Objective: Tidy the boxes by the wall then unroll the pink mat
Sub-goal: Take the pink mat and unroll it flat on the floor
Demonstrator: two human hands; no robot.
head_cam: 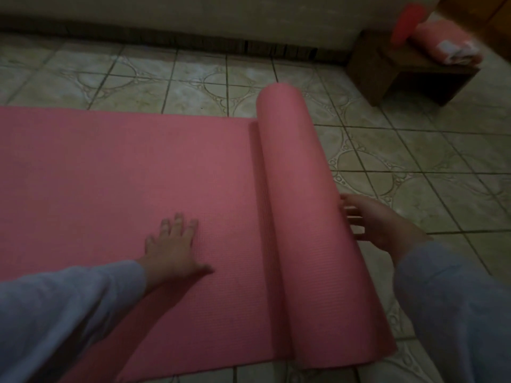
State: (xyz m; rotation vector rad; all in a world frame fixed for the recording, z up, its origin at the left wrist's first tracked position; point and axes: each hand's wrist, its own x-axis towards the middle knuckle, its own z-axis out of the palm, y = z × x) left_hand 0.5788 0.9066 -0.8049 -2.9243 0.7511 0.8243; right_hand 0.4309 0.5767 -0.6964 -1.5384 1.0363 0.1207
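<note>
The pink mat [116, 172] lies partly unrolled on the tiled floor, its flat part stretching left. The part still rolled [301, 194] forms a thick tube running from the far middle to the near right. My left hand [172, 248] presses flat on the unrolled mat with fingers spread. My right hand [378, 222] touches the right side of the roll with straight fingers. A flattened row of brown cardboard [276, 48] lies along the base of the wall.
A low brown wooden bench [387, 76] stands at the far right by the wall. On it lie a pink wrapped bundle [445, 47] and a red bottle-like object [409, 22]. Patterned floor tiles [414, 150] spread right of the roll.
</note>
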